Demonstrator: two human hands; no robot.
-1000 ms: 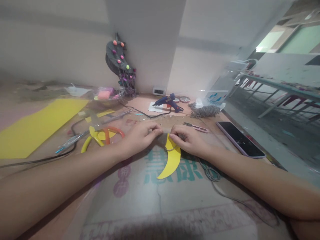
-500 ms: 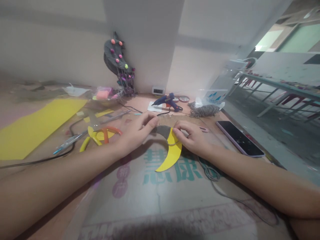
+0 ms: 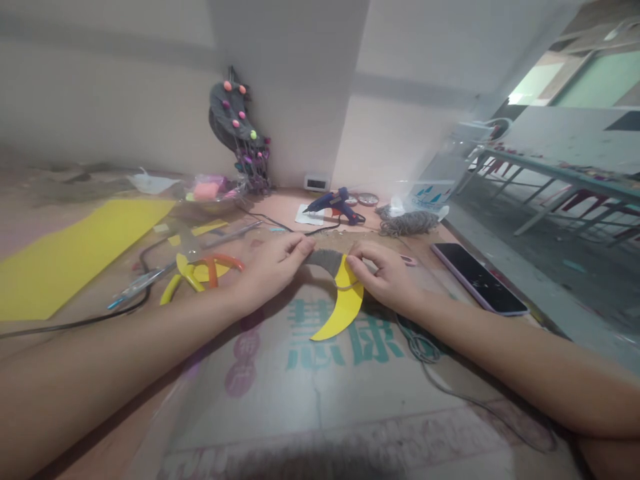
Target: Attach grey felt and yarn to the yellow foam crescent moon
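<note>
Between my hands is a yellow paper crescent [image 3: 341, 310], its upper part wrapped in grey yarn [image 3: 324, 260] and its pointed lower end bare. My left hand [image 3: 275, 267] is closed in a pinch on the wrapped end at the left. With thumb and bent fingers, my right hand [image 3: 383, 270] pinches the crescent where the wrapping meets the bare yellow. One strand of yarn crosses the yellow just below that spot. A loose length of grey yarn [image 3: 425, 350] lies by my right forearm and trails toward the lower right.
Scissors [image 3: 213, 267] and a yellow sheet [image 3: 85, 260] lie at the left. A blue glue gun [image 3: 330, 203] rests at the back, beside a yarn bundle [image 3: 410, 221]. A phone [image 3: 477, 277] lies near the right table edge. A decorated grey crescent [image 3: 233, 120] leans against the wall.
My left hand has lowered slightly, with its fingers drawn closer to the wrapped end. The right hand and the crescent have hardly moved.
</note>
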